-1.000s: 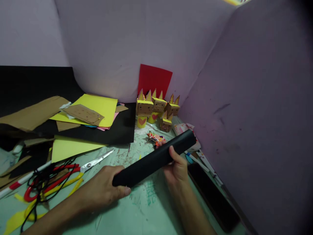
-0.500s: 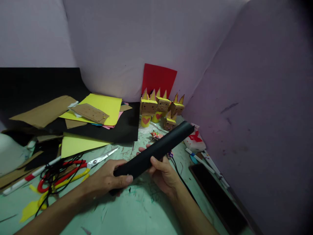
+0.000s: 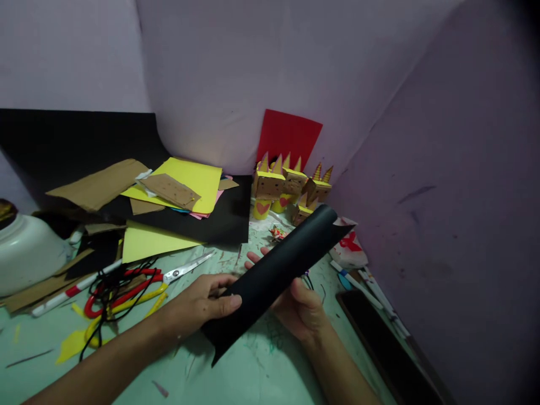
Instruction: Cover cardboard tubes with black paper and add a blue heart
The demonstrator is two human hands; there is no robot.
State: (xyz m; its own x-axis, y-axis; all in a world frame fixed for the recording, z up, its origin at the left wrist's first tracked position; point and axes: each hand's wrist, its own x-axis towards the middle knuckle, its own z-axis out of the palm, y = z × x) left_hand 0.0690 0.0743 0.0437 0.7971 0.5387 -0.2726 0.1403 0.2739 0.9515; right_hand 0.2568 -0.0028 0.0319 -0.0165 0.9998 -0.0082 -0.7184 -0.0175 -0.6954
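Note:
A partly rolled sheet of black paper [image 3: 278, 270] slants up to the right above the table, one long edge loose and flaring toward me. My left hand [image 3: 211, 304] is closed on its lower end, thumb on top and the fingers mostly hidden. Under the roll, my right hand [image 3: 301, 309] supports it from below; its fingertips show past the far side and its thumb stands by the near edge. Beyond the roll are several cardboard box figures [image 3: 270, 184] with pointed horns, some on yellow bases with hearts.
Scissors [image 3: 185, 273] with red and yellow handles lie at left, tangled with black cord [image 3: 112, 292]. Behind them are yellow paper [image 3: 202, 174], cardboard [image 3: 99, 183] and black sheets. A white bottle [image 3: 31, 253] stands far left. A dark phone-like slab [image 3: 379, 343] lies at right, near markers.
The black paper roll has loosened and looks wider, with its near edge now flaring out. My right thumb has come off its top to the near edge. The view has shifted left.

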